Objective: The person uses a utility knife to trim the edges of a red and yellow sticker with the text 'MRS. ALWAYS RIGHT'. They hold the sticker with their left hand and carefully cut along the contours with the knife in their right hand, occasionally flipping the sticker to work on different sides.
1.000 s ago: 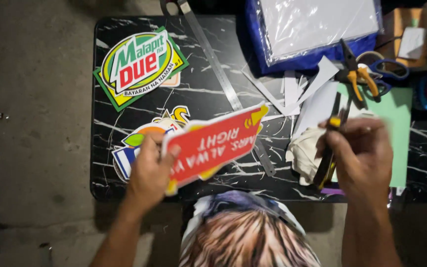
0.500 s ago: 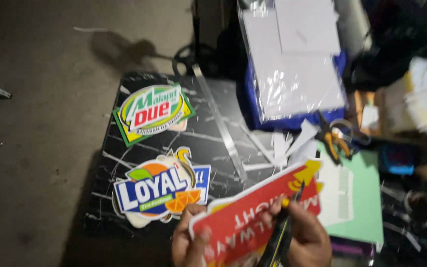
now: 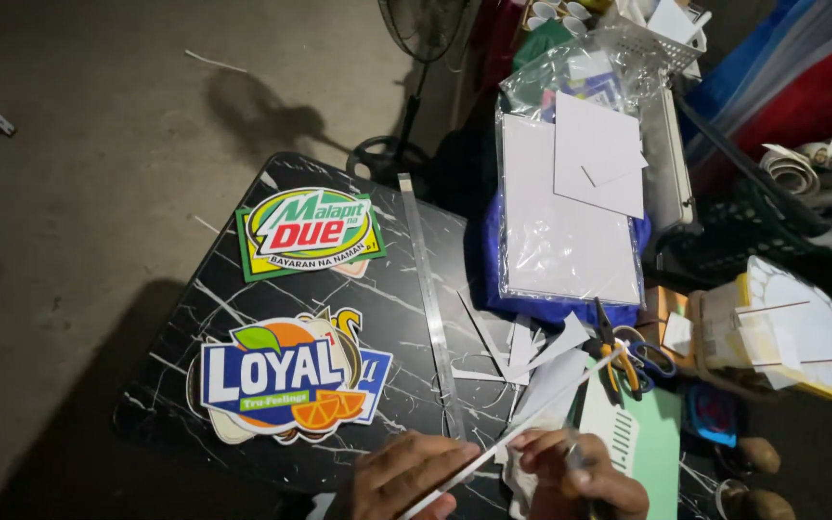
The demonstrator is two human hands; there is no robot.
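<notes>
Both hands are seen at the lower edge of the head view, closed on one flat board held edge-on. The left hand (image 3: 404,479) is pinched on the lower end of the sign board (image 3: 512,435), which appears as a thin pale strip rising to the right above the desk (image 3: 243,289). The right hand (image 3: 585,477) is curled beside that edge around a thin dark tool (image 3: 578,460); what kind of tool cannot be told. Two printed cut-outs lie flat on the black marbled surface: a green and yellow sign (image 3: 308,232) at the far side and a blue and orange sign (image 3: 284,377) near the left hand. A long steel ruler (image 3: 429,299) lies between these and a plastic-wrapped stack of white sheets (image 3: 570,217). White paper offcuts (image 3: 522,342) and yellow-handled pliers (image 3: 618,356) lie just beyond the board. For clean work along the edge, the board is best kept steady by the pinching hand, with the fingers held clear of the tool's path, and the tool is best drawn slowly with light pressure.
</notes>
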